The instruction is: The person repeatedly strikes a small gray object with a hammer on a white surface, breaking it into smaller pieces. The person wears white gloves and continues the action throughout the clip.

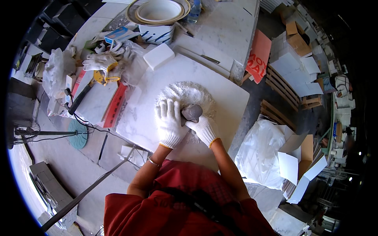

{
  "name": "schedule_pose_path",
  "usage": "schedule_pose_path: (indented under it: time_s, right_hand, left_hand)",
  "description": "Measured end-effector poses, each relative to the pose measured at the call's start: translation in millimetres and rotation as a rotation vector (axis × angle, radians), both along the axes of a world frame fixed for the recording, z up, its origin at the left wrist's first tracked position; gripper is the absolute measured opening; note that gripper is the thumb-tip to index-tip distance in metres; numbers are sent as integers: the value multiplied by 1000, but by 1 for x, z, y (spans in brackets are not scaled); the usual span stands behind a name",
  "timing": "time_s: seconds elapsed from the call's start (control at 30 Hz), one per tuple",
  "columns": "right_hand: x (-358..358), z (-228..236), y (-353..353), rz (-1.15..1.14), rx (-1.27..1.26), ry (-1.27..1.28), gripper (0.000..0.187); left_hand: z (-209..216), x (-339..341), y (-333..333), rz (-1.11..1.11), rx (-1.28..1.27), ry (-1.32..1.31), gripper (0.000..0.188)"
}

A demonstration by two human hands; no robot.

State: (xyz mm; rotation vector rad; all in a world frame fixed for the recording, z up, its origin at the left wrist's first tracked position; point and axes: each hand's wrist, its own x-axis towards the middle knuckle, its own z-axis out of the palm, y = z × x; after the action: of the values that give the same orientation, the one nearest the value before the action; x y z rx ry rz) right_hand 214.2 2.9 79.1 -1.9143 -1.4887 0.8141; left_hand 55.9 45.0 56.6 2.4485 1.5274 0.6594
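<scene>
White knit gloves with yellow cuffs cover both hands. My left hand (169, 120) lies with its fingers stretched forward over the white slab (232, 102), beside a dark grey rounded object (193, 113). My right hand (204, 129) is closed at the near right side of that object, its fingers partly hidden. What kind of thing it is does not show; its top is smooth and domed, and its lower part is hidden between the gloves. Just beyond my fingers, white powder (187, 89) forms a heaped, curved band on the slab.
Behind the slab lies a white rounded block (159, 56), with stacked bowls (159, 11) farther back. Spare gloves (103, 65) and a black-handled hammer (80, 98) lie on the left. A plastic-covered bundle (262, 153) and open cartons (301, 165) stand on the right.
</scene>
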Motion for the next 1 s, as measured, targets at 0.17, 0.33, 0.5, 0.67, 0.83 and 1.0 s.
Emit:
schedule_pose_path:
  time_s: [0.17, 0.33, 0.5, 0.67, 0.83, 1.0]
  right_hand:
    - [-1, 57, 14, -323, -435, 637, 19]
    - [0, 91, -7, -254, -338, 555, 22]
    - [1, 10, -1, 65, -103, -153, 27]
    - [5, 38, 10, -264, -511, 545, 28]
    - [-6, 88, -7, -266, -328, 572, 25]
    - [-4, 7, -7, 148, 113, -347, 32]
  left_hand:
    - [-5, 0, 1, 3, 33, -57, 89]
    - [5, -1, 2, -14, -34, -64, 90]
    - [-2, 0, 1, -1, -17, -4, 91]
    - [-2, -2, 3, -5, -21, -16, 93]
    - [10, -4, 5, -17, -36, -33, 88]
    - [10, -2, 8, 3, 23, 3, 84]
